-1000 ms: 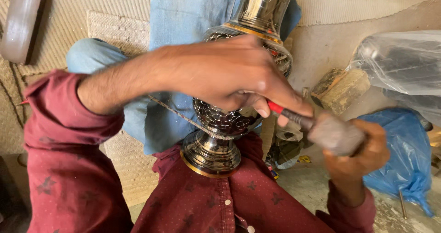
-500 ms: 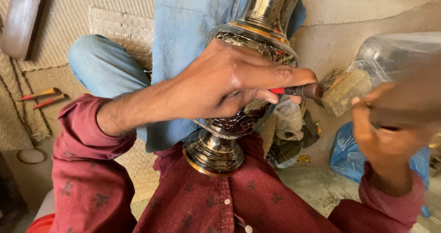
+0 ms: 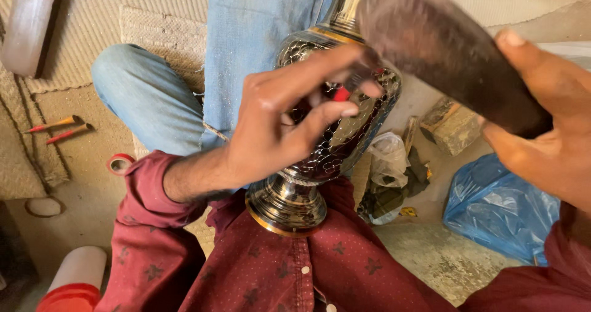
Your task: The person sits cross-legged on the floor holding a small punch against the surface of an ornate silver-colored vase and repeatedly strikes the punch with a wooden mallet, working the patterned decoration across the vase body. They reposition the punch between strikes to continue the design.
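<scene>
A polished metal vase (image 3: 354, 141) with an engraved dark belly lies tilted across my lap, its round foot (image 3: 286, 206) against my maroon shirt. My left hand (image 3: 280, 127) rests on the belly and pinches a thin red-handled chisel (image 3: 340, 94) against the metal. My right hand (image 3: 545, 140) grips a dark wooden mallet (image 3: 443, 50), raised above the vase and close to the camera, blurred. The chisel's tip is hidden behind my fingers.
My jeans-clad knee (image 3: 151, 96) sits to the left on a woven mat. Two red-handled tools (image 3: 58, 127), a tape roll (image 3: 120, 162) and a white and red container (image 3: 77, 275) lie left. A wooden block (image 3: 452, 126), crumpled clear plastic (image 3: 391, 155) and a blue bag (image 3: 498, 207) lie right.
My right hand has lifted the mallet from beside the chisel's end up high toward the camera. My left hand stays on the vase with the chisel.
</scene>
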`<act>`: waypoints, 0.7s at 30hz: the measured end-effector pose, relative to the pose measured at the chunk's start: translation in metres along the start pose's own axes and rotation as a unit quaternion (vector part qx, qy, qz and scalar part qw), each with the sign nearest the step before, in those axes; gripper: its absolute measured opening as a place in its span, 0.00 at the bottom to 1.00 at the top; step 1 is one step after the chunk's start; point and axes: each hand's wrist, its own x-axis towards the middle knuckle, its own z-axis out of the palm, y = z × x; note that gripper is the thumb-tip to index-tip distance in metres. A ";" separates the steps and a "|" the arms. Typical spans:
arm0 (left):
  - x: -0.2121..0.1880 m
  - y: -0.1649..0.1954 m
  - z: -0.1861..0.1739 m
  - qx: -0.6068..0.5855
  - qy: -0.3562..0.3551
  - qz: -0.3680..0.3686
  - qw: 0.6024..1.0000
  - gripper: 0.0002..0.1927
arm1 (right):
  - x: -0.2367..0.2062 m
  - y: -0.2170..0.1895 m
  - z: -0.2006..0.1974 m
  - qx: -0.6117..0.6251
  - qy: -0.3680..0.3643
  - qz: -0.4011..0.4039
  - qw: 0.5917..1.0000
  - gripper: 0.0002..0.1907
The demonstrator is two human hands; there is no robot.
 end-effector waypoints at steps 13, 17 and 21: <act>-0.022 -0.007 0.021 -0.030 0.147 -0.015 0.989 0.22 | 0.013 0.015 -0.012 0.019 -0.052 0.027 0.998 0.34; -0.017 -0.006 0.013 0.022 0.113 -0.001 0.993 0.21 | 0.025 0.005 -0.010 0.005 -0.053 -0.015 0.998 0.32; -0.009 -0.005 0.007 0.105 0.075 0.010 0.992 0.21 | 0.033 -0.001 -0.015 0.000 -0.055 -0.001 0.998 0.30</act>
